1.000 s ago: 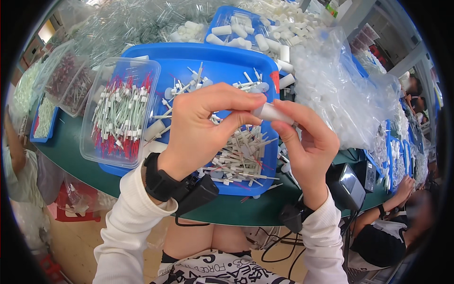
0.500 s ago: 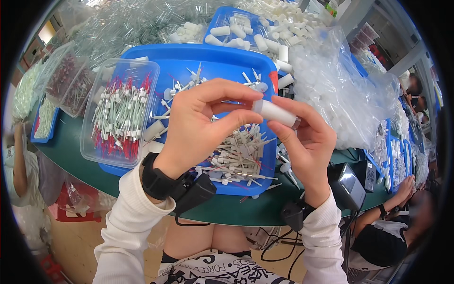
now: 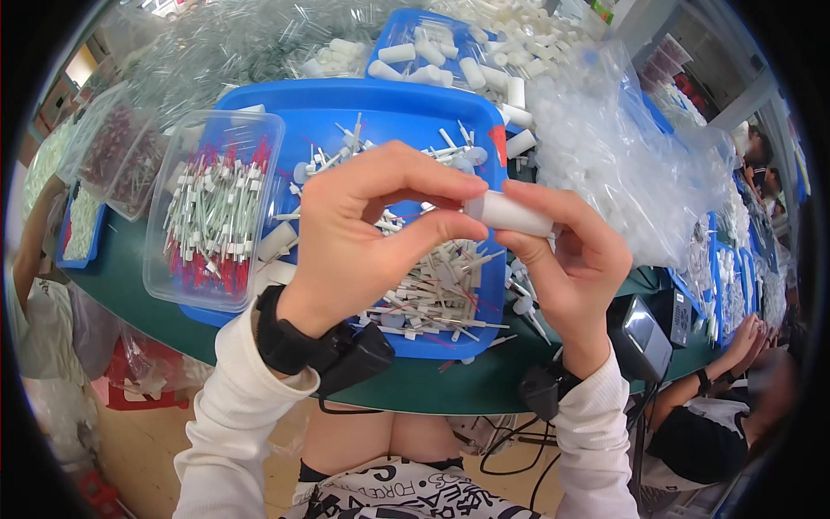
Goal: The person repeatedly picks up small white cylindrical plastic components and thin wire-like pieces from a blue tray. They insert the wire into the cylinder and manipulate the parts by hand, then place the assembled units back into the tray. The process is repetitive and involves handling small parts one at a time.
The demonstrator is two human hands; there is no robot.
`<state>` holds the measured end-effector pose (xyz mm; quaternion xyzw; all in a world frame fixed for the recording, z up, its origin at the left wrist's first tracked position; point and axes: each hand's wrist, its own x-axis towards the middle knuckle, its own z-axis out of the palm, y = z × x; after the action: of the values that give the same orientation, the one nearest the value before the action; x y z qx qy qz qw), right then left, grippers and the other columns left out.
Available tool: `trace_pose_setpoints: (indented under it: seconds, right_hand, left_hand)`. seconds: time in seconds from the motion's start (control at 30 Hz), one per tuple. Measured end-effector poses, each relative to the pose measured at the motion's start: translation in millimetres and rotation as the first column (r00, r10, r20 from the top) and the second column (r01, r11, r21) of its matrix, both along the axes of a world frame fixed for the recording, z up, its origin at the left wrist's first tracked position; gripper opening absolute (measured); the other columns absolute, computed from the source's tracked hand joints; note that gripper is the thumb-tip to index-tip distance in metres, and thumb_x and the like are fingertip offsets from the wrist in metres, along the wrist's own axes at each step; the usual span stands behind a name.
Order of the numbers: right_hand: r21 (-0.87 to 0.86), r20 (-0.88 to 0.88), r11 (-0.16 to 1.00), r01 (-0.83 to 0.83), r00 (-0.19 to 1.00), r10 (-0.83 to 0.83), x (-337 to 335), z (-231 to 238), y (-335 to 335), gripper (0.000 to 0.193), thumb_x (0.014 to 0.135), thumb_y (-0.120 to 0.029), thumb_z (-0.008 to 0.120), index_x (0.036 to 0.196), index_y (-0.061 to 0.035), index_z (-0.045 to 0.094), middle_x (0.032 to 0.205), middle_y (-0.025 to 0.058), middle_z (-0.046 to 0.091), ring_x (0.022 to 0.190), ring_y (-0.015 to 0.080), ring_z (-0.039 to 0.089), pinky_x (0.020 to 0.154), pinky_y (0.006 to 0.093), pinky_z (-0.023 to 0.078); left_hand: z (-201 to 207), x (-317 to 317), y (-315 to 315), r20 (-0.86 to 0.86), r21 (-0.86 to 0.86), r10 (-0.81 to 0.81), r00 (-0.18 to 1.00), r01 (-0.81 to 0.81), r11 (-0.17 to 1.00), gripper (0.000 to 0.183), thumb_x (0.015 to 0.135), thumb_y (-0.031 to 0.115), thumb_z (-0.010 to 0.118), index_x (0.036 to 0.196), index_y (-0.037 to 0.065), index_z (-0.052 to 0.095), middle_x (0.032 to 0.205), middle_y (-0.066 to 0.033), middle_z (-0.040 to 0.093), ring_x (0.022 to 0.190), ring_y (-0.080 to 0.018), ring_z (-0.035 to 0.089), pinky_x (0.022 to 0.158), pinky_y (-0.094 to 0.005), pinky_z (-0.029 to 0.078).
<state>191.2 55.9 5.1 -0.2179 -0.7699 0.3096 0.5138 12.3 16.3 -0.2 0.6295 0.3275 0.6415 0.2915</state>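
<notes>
Over a blue tray (image 3: 298,97), my two hands hold a white cylinder (image 3: 519,215) roughly level. My left hand (image 3: 350,238) pinches a translucent cap (image 3: 473,208) at its left end between thumb and forefinger. The cylinder's body is gripped by my right hand (image 3: 571,259), thumb below and fingers above and behind. Beneath them in the tray lie many thin white sticks with small collars and wires (image 3: 445,290). Left of my left hand, a clear plastic box (image 3: 156,268) overlaps the tray and contains similar sticks with red wires (image 3: 212,212).
Loose white cylinders (image 3: 516,118) and a big clear bag of white pieces (image 3: 614,173) lie behind and right. A black screen device (image 3: 644,337) stands on the green table (image 3: 424,389) by my right wrist. Other people sit at left and right (image 3: 709,432).
My right hand has shifted slightly right and down with the cylinder, and its clear right-end tip no longer shows. My left hand keeps its pinch at the other end.
</notes>
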Motion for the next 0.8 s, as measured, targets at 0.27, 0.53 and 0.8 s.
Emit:
trace_pose_setpoints:
  seconds: [0.27, 0.53, 0.8]
  right_hand:
    - [-0.094, -0.079, 0.994, -0.064, 0.995, 0.056, -1, -5, -3, 0.028, 0.071, 0.004, 0.068, 0.099, 0.0023, 0.063, 0.092, 0.0105, 0.065, 0.080, 0.0143, 0.061, 0.070, 0.0245, 0.047]
    - [0.144, 0.016, 0.989, -0.038, 0.999, 0.036, -1, -2, 3, 0.028, 0.071, 0.003, 0.068, 0.099, 0.0015, 0.063, 0.092, 0.0118, 0.064, 0.082, 0.0161, 0.061, 0.071, 0.0255, 0.048]
    - [-0.199, -0.166, 0.978, -0.069, 0.985, 0.035, -7, -3, -4, 0.028, 0.074, -0.001, 0.068, 0.101, 0.0034, 0.061, 0.096, 0.0111, 0.063, 0.082, 0.0152, 0.060, 0.073, 0.0252, 0.046]
  left_hand:
    - [0, -5, -1, -0.052, -0.028, -0.050, 0.997, 0.049, 0.998, 0.028, 0.064, -0.013, 0.068, 0.090, -0.004, 0.064, 0.090, -0.0155, 0.063, 0.081, -0.0185, 0.060, 0.071, -0.0281, 0.050]
    - [-2, -4, -2, -0.100, 0.058, 0.036, 0.994, -0.031, 0.998, 0.031, 0.065, -0.016, 0.064, 0.093, -0.005, 0.063, 0.093, -0.0162, 0.063, 0.086, -0.0196, 0.061, 0.072, -0.0287, 0.051]
    - [0, 1, 1, 0.040, -0.048, -0.029, 0.999, 0.031, 0.998, 0.029, 0.068, -0.013, 0.066, 0.095, -0.005, 0.061, 0.095, -0.0155, 0.060, 0.087, -0.0192, 0.060, 0.073, -0.0288, 0.052]
